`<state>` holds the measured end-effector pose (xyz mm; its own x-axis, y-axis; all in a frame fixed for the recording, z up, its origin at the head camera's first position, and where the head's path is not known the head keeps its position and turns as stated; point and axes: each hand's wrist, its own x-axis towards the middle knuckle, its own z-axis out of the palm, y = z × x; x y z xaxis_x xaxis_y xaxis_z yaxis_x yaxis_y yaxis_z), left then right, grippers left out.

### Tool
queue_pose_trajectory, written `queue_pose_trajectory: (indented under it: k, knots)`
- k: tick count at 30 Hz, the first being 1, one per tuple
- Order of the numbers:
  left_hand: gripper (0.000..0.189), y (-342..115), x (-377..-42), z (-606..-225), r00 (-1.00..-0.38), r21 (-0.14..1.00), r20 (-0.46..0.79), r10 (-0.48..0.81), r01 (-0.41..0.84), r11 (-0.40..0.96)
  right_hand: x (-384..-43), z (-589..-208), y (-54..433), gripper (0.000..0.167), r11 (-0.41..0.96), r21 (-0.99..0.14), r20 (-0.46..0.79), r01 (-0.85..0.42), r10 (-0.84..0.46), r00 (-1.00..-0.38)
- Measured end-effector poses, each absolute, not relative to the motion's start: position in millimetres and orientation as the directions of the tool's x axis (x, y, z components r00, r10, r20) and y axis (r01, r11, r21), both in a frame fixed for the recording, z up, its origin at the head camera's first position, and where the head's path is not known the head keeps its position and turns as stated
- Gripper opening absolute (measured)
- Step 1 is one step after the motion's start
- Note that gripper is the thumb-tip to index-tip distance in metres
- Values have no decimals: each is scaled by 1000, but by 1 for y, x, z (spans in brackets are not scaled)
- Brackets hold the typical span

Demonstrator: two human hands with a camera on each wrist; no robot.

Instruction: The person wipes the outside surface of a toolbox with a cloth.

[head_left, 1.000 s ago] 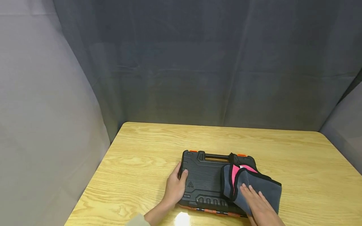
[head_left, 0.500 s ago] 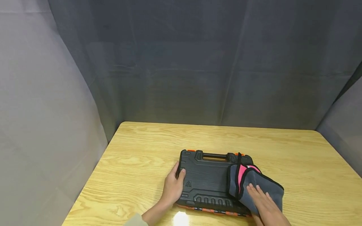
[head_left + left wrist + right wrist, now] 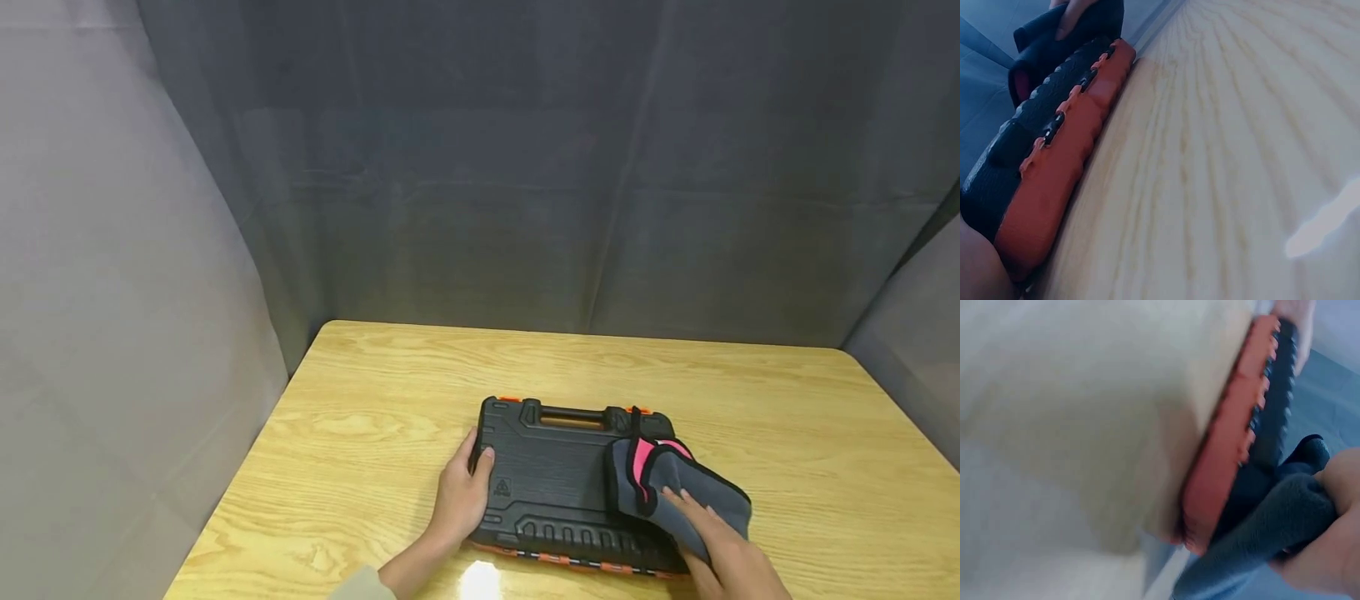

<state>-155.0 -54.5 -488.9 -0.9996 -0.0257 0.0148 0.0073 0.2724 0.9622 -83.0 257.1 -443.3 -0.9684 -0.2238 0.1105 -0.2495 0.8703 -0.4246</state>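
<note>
On the table lies a black plastic tool case (image 3: 542, 473) with orange latches and a carry handle at its far side. Its orange lower half (image 3: 1054, 197) shows in the left wrist view. My left hand (image 3: 459, 498) grips the left edge, thumb on the lid. A grey cloth (image 3: 697, 490) with black edging and pink parts covers the right part of the lid. My right hand (image 3: 733, 557) holds this cloth, which bunches in a fold (image 3: 1272, 519) between thumb and fingers in the right wrist view. The case's right edge is mostly hidden under the cloth.
The wood-grain table (image 3: 375, 383) extends behind the case and to both sides. A dark grey curtain (image 3: 465, 183) hangs behind it, with light grey cloth walls (image 3: 135, 275) left and right.
The cloth has shifted right across the lid and now bunches up under my right hand, whose fingers have bent around it. My left hand keeps its grip on the case.
</note>
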Motion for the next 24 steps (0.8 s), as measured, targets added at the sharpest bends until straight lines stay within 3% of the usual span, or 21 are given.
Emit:
queue_pose_trajectory:
  k: [4, 7, 15, 24]
  knots:
    - [60, -54, -155, -488, -999, 962, 18, -30, 9, 274, -89, -426, 263, 35, 841, -531, 12, -106, -117, -993]
    - [61, -53, -155, -488, -999, 965, 17, -28, 9, 263, -95, -412, 268, 24, 804, -590, 9, -74, -84, -996]
    - [60, -52, -155, -488, -1000, 969, 6, -13, 3, 245, -120, -380, 269, 25, 769, -605, 217, -207, -91, -972]
    - [60, -51, -156, -487, -1000, 972, 5, -7, 3, 236, -161, -363, 232, 30, 698, -664, 207, -268, -173, -963]
